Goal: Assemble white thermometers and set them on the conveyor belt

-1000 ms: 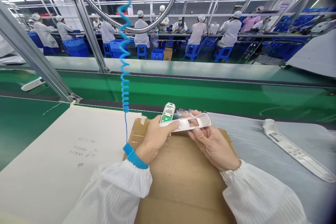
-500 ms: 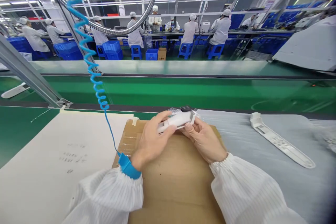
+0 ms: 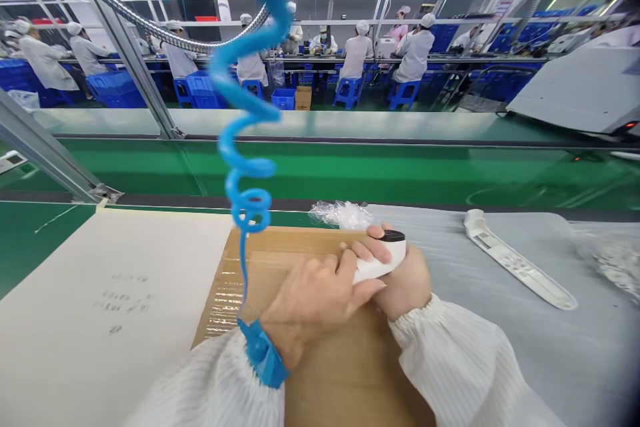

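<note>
Over green bench (image 3: pixel 20 233), co-workers in white (image 3: pixel 355 57) beyond. Holding white rounded plastic casing with black end (image 3: pixel 395 255) above flat brown cardboard sheet (image 3: pixel 345 367): right hand (image 3: pixel 413 280) grip wrapped round it, left hand (image 3: pixel 313 297) grip pinching near end. Crumpled clear plastic (image 3: pixel 345 215) just past far edge; to right, grey sheeting (image 3: pixel 565 367) as side room, up to slim white plastic shell (image 3: pixel 520 265).

Left fingers (image 3: pixel 346 268) bend close beside curled right fingers (image 3: pixel 364 251).

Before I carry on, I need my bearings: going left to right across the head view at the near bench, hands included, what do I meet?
White sheet → blue wristband → left hand → white device → white panel → clear plastic at the right edge.
</note>
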`<action>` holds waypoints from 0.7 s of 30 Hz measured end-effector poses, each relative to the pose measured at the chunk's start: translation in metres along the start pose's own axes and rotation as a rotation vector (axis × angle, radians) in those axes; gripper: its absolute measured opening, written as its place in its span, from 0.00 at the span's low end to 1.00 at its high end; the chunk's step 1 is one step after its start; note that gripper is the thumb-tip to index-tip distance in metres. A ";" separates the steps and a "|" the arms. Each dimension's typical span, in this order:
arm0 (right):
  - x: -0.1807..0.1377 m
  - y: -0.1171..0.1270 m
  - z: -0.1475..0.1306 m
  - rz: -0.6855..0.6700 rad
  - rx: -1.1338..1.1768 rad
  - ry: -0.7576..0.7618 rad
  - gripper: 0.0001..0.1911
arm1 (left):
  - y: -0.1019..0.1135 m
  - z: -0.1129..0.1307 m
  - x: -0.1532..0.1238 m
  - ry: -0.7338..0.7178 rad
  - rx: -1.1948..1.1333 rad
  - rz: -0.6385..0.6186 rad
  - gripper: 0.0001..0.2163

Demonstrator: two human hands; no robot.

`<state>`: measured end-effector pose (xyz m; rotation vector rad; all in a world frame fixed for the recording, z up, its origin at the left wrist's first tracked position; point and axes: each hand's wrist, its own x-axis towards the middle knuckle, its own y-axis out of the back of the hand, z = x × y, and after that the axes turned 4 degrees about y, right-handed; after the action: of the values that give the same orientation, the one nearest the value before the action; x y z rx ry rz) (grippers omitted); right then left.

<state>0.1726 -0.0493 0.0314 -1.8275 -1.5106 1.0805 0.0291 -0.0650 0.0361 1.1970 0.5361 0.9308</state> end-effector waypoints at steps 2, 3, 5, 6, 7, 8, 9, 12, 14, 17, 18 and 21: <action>0.000 -0.001 -0.004 -0.064 -0.029 -0.030 0.17 | 0.001 -0.005 0.001 0.074 -0.014 0.036 0.26; 0.000 -0.002 -0.004 -0.109 -0.067 -0.043 0.16 | 0.002 -0.009 0.002 0.131 -0.038 0.074 0.24; 0.001 -0.005 0.001 -0.214 -0.154 -0.039 0.14 | 0.004 -0.019 0.003 0.233 -0.095 0.223 0.20; 0.001 -0.007 0.005 -0.259 -0.190 -0.020 0.14 | 0.005 -0.023 0.002 0.252 -0.131 0.316 0.18; 0.001 -0.008 0.011 -0.295 -0.217 -0.002 0.14 | 0.005 -0.025 0.002 0.242 -0.173 0.394 0.17; 0.000 -0.009 0.017 -0.316 -0.236 0.009 0.16 | 0.004 -0.026 0.002 0.213 -0.217 0.451 0.17; -0.001 -0.010 0.022 -0.320 -0.250 0.008 0.17 | 0.004 -0.026 0.001 0.179 -0.258 0.484 0.18; -0.006 -0.010 0.034 -0.254 -0.259 -0.015 0.19 | 0.000 -0.018 0.001 0.115 -0.322 0.493 0.15; -0.008 -0.009 0.035 -0.220 -0.254 -0.011 0.18 | -0.001 -0.013 0.001 0.075 -0.335 0.506 0.13; -0.009 -0.007 0.032 -0.224 -0.245 0.003 0.12 | -0.001 -0.008 0.003 -0.007 -0.337 0.546 0.12; -0.008 -0.007 0.031 -0.232 -0.244 0.007 0.10 | -0.002 -0.008 0.004 -0.020 -0.330 0.566 0.12; -0.006 -0.006 0.026 -0.263 -0.257 -0.011 0.09 | -0.002 -0.013 0.004 -0.018 -0.312 0.561 0.13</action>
<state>0.1476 -0.0556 0.0237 -1.7214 -1.9069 0.8025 0.0221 -0.0548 0.0303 1.0821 0.0222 1.4186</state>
